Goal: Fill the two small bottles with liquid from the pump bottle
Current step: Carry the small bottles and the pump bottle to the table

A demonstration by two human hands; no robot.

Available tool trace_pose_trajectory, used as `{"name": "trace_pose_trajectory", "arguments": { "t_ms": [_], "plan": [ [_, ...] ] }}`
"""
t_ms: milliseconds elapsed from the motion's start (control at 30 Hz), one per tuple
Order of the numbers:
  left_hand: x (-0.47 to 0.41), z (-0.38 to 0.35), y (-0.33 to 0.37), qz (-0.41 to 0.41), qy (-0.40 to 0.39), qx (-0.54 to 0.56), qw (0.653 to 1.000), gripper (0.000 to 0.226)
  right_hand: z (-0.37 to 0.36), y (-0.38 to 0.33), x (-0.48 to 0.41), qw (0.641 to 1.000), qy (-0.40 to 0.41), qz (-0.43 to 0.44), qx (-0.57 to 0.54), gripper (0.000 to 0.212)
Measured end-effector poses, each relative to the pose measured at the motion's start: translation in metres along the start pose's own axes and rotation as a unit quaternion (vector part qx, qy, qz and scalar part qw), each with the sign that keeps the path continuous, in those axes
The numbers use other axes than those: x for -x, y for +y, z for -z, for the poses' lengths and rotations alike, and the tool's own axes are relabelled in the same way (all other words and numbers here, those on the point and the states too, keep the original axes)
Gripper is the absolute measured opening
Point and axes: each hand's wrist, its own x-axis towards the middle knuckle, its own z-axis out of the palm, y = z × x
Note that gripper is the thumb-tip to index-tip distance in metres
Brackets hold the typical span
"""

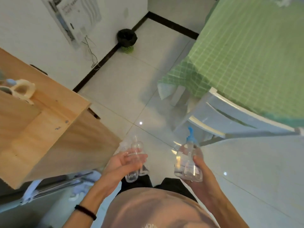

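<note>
My left hand (pixel 121 163) grips two small clear bottles (pixel 135 160) side by side; they look empty. Their necks point away from me and their bases stick out below my fingers. My right hand (pixel 201 171) holds the clear pump bottle (pixel 186 162) from below and behind. It has a blue pump head at the top and clear liquid in it. Both hands are in front of my waist, above the white tiled floor, about a hand's width apart.
A wooden cabinet (pixel 49 129) with a cup on it stands at my left. A table with a green checked cloth (pixel 246 55) and a pale chair (pixel 222 120) are at the right. A black bin (pixel 127 37) sits in the far corner.
</note>
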Motion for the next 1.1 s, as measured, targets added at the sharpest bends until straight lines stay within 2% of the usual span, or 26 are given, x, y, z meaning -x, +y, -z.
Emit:
{"name": "trace_pose_trajectory", "arguments": {
  "t_ms": [133, 233, 433, 567, 700, 900, 1100],
  "plan": [
    [0.001, -0.073, -0.017, 0.012, -0.049, -0.056, 0.997, 0.061, 0.06, 0.008, 0.044, 0.996, 0.036, 0.023, -0.083, 0.048],
    [0.003, -0.127, -0.038, 0.021, -0.08, -0.092, 0.992, 0.051, 0.11, 0.018, 0.08, 0.99, 0.069, 0.051, -0.11, 0.049],
    [0.012, -0.232, -0.074, 0.06, -0.138, -0.157, 0.976, 0.042, 0.205, 0.038, 0.15, 0.966, 0.179, 0.089, -0.164, 0.069],
    [0.015, -0.29, -0.08, 0.08, -0.169, -0.182, 0.965, 0.037, 0.246, 0.051, 0.178, 0.938, 0.264, 0.107, -0.201, 0.072],
    [0.001, -0.331, -0.076, 0.099, -0.205, -0.222, 0.948, 0.035, 0.27, 0.058, 0.191, 0.911, 0.329, 0.122, -0.218, 0.069],
    [-0.053, -0.378, -0.065, 0.09, -0.275, -0.341, 0.895, 0.041, 0.297, 0.046, 0.182, 0.877, 0.394, 0.148, -0.233, 0.069],
    [-0.111, -0.444, -0.049, 0.095, -0.323, -0.339, 0.878, 0.051, 0.326, 0.005, 0.158, 0.84, 0.447, 0.166, -0.26, 0.058]
  ]
}}
